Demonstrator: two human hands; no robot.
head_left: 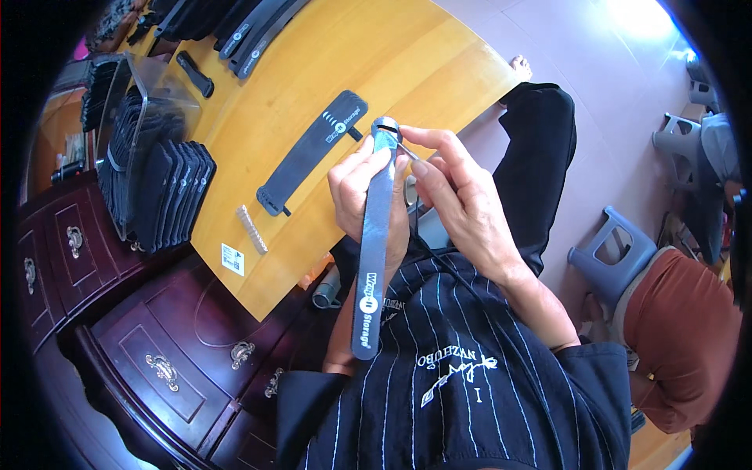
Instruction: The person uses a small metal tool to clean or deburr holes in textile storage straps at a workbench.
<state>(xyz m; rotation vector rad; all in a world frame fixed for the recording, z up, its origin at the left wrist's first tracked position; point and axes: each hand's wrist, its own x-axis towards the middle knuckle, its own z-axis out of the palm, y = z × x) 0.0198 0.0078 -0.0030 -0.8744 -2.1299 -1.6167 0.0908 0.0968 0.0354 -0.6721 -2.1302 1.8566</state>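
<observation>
Over the near edge of the yellow tabletop (423, 55): strap (372, 258) pinched in the left hand (356, 192), tail hanging free; in the right hand (462, 188), slim tool (408, 151) gripped between thumb and finger. Progress, by judgement: partway. Done: metal ring (385, 122) seated at the strap's upper end. Left: tool work there, extent impossible to tell.

Counts, descending: tabletop, one; bin (174, 92) at the left edge, one, contents too packed to count; strap stack (313, 153) inboard of the near edge, one, layers uncountable; held strap, one; hands, two; short strap (196, 74) near the left edge, one; pale strip (252, 229) toward the near left corner, one; label (233, 258) beside it, one; tool, one; ring, one.
</observation>
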